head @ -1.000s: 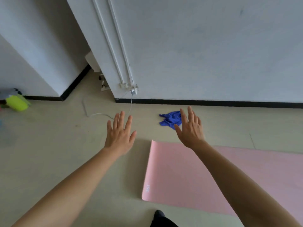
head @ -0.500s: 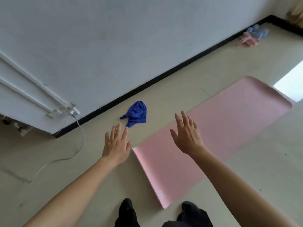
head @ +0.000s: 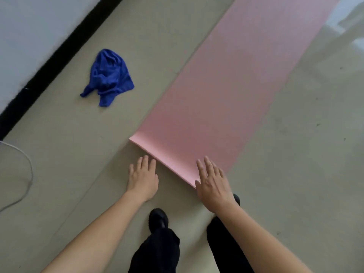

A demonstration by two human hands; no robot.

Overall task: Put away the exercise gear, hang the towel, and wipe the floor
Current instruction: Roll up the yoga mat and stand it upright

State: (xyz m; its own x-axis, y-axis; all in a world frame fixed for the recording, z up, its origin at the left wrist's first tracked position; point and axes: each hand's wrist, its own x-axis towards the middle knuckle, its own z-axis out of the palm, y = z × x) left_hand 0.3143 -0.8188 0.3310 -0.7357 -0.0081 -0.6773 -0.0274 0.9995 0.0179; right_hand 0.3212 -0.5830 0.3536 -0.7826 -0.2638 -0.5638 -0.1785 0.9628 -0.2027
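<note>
A pink exercise mat (head: 226,91) lies flat on the beige floor, running from the lower middle up to the top right. Its near short edge is just in front of my feet. My left hand (head: 142,177) hovers open, palm down, over the floor right at that edge. My right hand (head: 213,183) is open too, its fingers over the mat's near right corner; whether it touches the mat I cannot tell. A crumpled blue towel (head: 109,76) lies on the floor left of the mat, near the wall.
A white wall with a black baseboard (head: 57,54) runs diagonally across the upper left. A white cable (head: 25,170) loops on the floor at the far left. My dark shoes and trousers (head: 157,233) stand below the hands. Bright window glare marks the floor at top right.
The view has tilted down and turned toward the mat's near end. Both hands have dropped lower to that short edge, still open and holding nothing.
</note>
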